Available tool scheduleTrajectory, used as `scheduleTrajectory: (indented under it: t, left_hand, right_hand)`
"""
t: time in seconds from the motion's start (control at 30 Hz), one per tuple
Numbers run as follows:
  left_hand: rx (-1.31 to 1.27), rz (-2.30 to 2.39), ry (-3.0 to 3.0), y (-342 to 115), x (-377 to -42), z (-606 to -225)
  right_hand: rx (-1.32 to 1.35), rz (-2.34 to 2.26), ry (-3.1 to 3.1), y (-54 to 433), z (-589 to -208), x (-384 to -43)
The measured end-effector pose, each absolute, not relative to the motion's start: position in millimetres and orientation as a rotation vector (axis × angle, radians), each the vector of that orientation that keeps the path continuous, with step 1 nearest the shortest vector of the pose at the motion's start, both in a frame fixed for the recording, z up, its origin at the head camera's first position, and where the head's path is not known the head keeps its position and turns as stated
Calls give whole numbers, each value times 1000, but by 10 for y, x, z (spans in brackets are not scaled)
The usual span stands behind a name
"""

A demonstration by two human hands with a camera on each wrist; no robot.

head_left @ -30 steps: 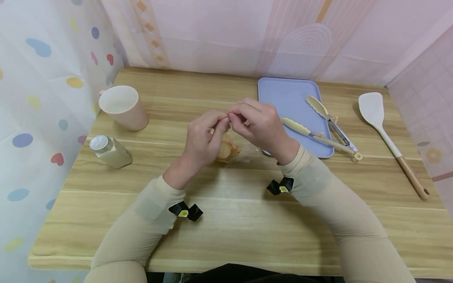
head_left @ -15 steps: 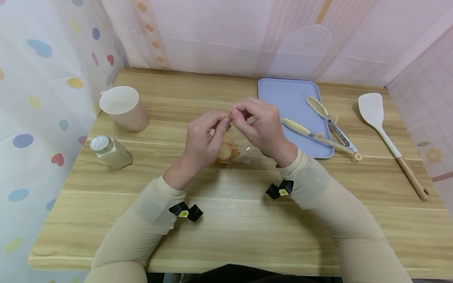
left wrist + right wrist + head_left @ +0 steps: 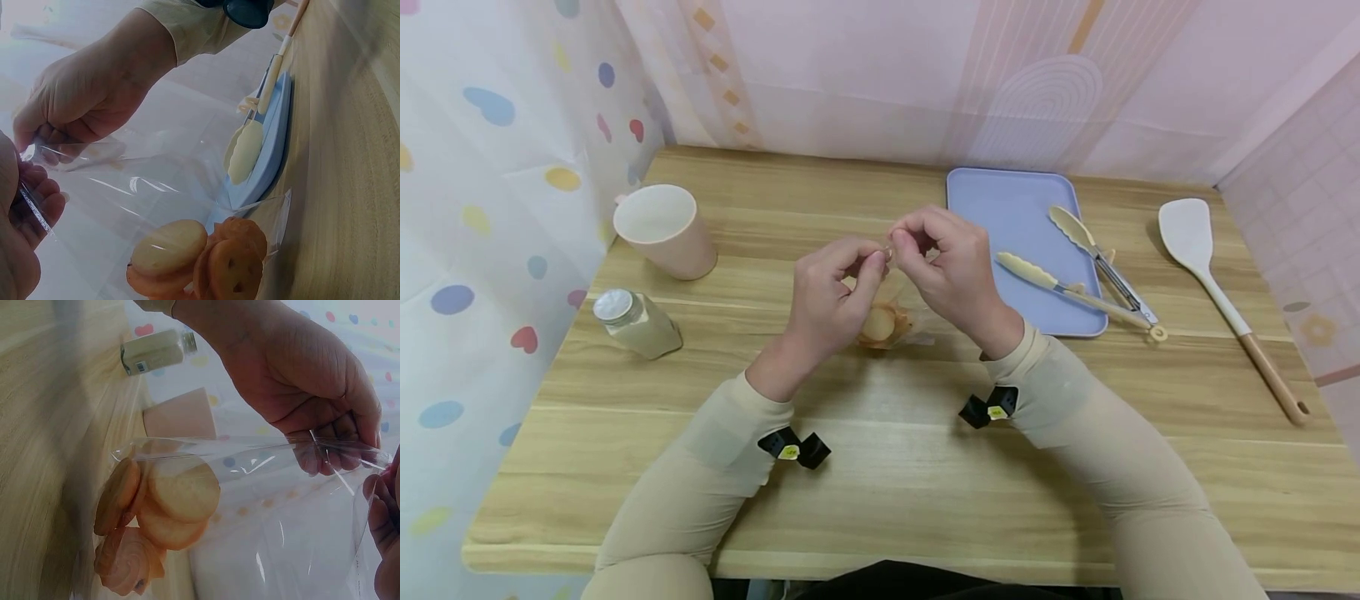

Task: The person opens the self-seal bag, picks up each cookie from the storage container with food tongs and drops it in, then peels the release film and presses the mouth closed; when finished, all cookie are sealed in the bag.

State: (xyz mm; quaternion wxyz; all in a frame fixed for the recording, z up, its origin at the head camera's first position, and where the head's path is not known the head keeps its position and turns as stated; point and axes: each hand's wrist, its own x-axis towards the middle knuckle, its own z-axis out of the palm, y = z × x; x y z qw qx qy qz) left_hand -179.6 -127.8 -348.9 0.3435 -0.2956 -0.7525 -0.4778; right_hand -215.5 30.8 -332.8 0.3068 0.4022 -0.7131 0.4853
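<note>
A clear plastic bag (image 3: 281, 512) holds several round biscuits (image 3: 169, 250), its filled bottom low over the wooden table. At its top, my left hand (image 3: 831, 287) pinches the plastic between thumb and forefinger. My right hand (image 3: 951, 262) pinches the bag's top close beside it, with a small shiny bit showing between the two sets of fingertips. A thin glittering strip (image 3: 34, 209) runs by the left fingers in the left wrist view; whether it is a tie or the bag's edge I cannot tell. In the head view the hands partly hide the biscuits.
Left stand a pink mug (image 3: 666, 233) and a jar (image 3: 638, 323) with a white lid. At the back right, cream-tipped tongs (image 3: 1075, 287) lie across a blue tray (image 3: 992, 200). A white spatula (image 3: 1206, 258) with a wooden handle lies far right on the table (image 3: 880, 500).
My right hand's fingertips have drawn slightly away from the left ones, and its wrist has shifted a little left. The left hand has hardly moved. More of the biscuits shows below.
</note>
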Motion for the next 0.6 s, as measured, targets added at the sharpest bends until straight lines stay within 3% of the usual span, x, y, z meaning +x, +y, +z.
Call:
scheduleTrajectory:
  t: [0.6]
  left_hand:
    - [-667,-1367,-1918,-1285,-1809,-3518]
  right_hand:
    - [763,1654,-1883,395,-3311,-2175]
